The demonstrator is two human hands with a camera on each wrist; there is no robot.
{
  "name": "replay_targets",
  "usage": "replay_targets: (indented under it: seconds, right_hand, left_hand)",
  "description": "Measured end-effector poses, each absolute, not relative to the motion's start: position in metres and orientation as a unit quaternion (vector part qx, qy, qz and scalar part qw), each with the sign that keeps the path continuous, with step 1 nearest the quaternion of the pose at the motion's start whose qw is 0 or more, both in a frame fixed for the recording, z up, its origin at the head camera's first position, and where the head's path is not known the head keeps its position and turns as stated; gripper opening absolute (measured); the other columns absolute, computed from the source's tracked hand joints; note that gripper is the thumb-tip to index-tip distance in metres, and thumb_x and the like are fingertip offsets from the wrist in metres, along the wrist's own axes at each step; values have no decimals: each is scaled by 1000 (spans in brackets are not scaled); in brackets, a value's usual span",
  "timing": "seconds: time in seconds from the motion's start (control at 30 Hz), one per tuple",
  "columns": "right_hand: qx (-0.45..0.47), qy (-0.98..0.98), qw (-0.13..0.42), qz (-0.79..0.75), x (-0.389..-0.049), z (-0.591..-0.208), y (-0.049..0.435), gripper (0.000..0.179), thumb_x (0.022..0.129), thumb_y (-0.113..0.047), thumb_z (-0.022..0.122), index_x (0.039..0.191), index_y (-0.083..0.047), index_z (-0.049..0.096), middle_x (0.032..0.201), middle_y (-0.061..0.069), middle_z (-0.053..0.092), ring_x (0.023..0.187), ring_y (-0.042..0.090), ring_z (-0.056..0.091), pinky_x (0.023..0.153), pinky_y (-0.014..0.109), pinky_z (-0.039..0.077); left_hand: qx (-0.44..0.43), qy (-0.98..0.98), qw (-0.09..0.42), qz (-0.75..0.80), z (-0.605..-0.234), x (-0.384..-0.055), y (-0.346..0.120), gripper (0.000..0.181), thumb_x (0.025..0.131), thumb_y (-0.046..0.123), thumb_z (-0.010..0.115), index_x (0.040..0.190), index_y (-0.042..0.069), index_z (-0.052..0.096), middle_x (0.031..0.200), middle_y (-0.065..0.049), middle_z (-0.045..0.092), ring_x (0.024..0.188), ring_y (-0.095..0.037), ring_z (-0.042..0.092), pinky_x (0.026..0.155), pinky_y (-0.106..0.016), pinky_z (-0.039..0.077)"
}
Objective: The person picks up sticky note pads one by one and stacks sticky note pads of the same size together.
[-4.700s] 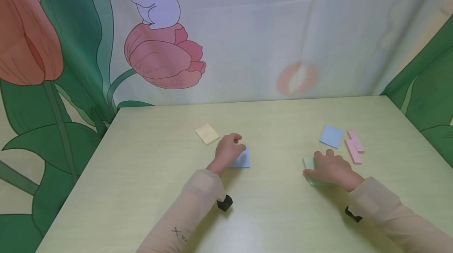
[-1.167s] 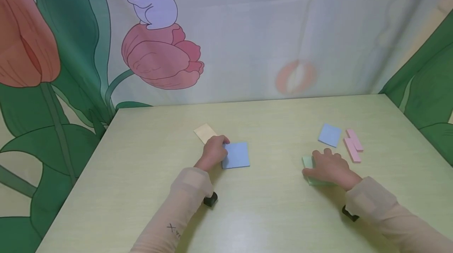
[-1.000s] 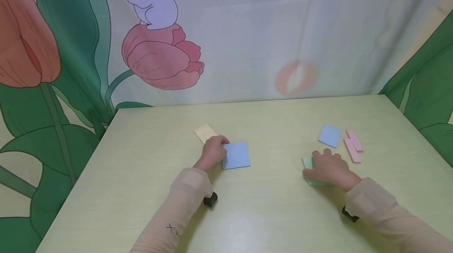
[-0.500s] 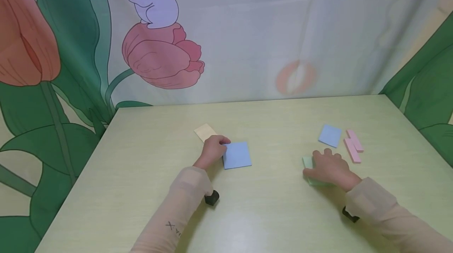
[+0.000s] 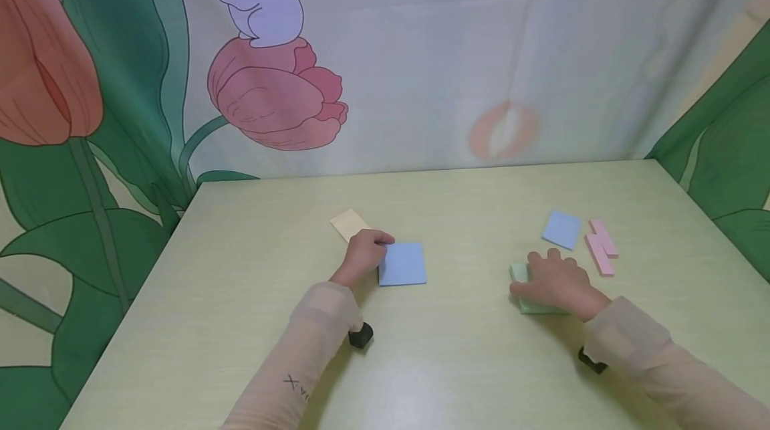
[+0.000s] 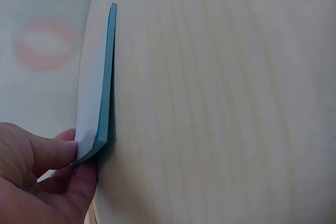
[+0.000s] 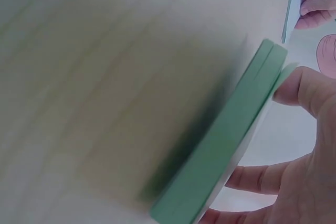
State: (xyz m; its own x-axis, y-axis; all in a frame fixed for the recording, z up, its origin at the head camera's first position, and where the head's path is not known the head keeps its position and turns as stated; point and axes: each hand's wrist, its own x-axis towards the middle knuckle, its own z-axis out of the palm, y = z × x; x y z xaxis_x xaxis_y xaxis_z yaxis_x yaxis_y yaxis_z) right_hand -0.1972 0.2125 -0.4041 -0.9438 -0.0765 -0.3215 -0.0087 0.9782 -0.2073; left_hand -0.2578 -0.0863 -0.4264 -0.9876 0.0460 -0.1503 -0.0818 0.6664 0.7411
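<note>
The left hand [image 5: 361,256] reaches forward with its wrist bent slightly inward, pinching the left edge of the blue pad [image 5: 404,264], thumb on the upper face and fingers beneath. The right hand [image 5: 555,283] is positioned palm-down with fingers arched, gripping the green pad [image 5: 519,274]. The blue pad lies between the hands, just beside the cream square [image 5: 347,221] on the table [image 5: 457,356].

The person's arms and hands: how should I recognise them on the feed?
Bare left hand and right hand, no gloves. The left sleeve and right sleeve are long, pale beige and loose-cuffed. Dark lettering, including an X, marks the left one. A small black device shows at each wrist.
</note>
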Motion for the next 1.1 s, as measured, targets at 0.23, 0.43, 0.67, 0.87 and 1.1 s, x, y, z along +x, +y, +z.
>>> replay_targets:
  seconds: [0.23, 0.43, 0.67, 0.87, 1.1]
  right_hand:
    - [-32, 981, 162, -105, -200, -400, 207, 71, 73, -48, 54, 123, 1, 40, 106, 25, 43, 79, 34, 43, 55, 36, 36]
    - [-44, 983, 148, -105, -203, -398, 202, 68, 73, -47, 54, 121, -1, 42, 104, 23, 44, 77, 32, 43, 53, 35, 35]
    - [-61, 984, 133, -101, -208, -398, 193, 67, 73, -47, 54, 122, -2, 42, 106, 23, 44, 78, 33, 43, 53, 35, 34]
    - [-64, 984, 132, -96, -212, -392, 181, 66, 73, -46, 53, 121, -2, 43, 106, 22, 44, 80, 33, 43, 53, 35, 35]
    - [-71, 983, 136, -97, -214, -388, 169, 63, 73, -45, 53, 118, -3, 45, 104, 20, 44, 79, 32, 43, 54, 35, 35]
  left_hand:
    - [-5, 913, 73, 401, -429, -259, -84, 29, 83, -3, 45, 103, 4, 64, 110, -11, 62, 108, -22, 53, 88, -34, 44]
    - [-4, 914, 70, 400, -429, -259, -84, 28, 84, -3, 46, 103, 5, 64, 111, -11, 61, 109, -22, 52, 90, -35, 43]
    - [7, 917, 64, 393, -434, -260, -85, 27, 84, -2, 46, 103, 5, 64, 110, -10, 62, 107, -21, 54, 88, -34, 44]
    - [7, 919, 64, 390, -434, -260, -85, 28, 86, -2, 43, 103, 5, 64, 110, -10, 62, 110, -22, 52, 89, -34, 43]
    - [5, 916, 71, 394, -433, -259, -86, 33, 84, -5, 39, 104, 4, 64, 112, -11, 61, 111, -22, 51, 91, -34, 42]
